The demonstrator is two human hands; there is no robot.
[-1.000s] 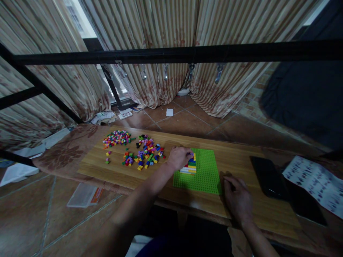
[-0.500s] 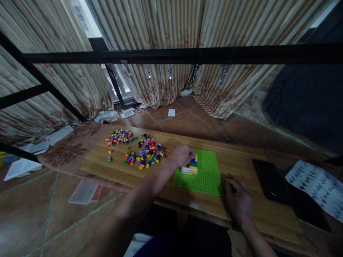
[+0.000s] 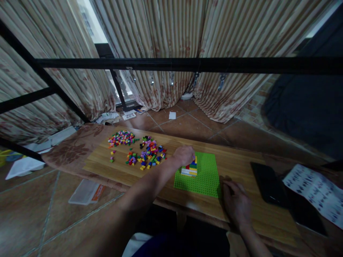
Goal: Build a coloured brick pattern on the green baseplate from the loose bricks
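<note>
A green studded baseplate lies on the wooden board. On its left part stands a small build of colored bricks, with white, yellow, green, blue and red rows. My left hand is closed over the back of this build, pinching a small purple brick at its fingertips. Curled at the plate's right edge, my right hand rests on the board; its fingers are bent and whatever they may hold is hidden.
Loose bricks lie in two piles, a far-left one and a nearer one. A black phone and a printed sheet are at the right. A black rail crosses beyond the board.
The view has tilted slightly, so the scene sits a little lower. My left hand has turned slightly over the build, its fingers now covering more of the purple brick. My right hand stays beside the plate.
</note>
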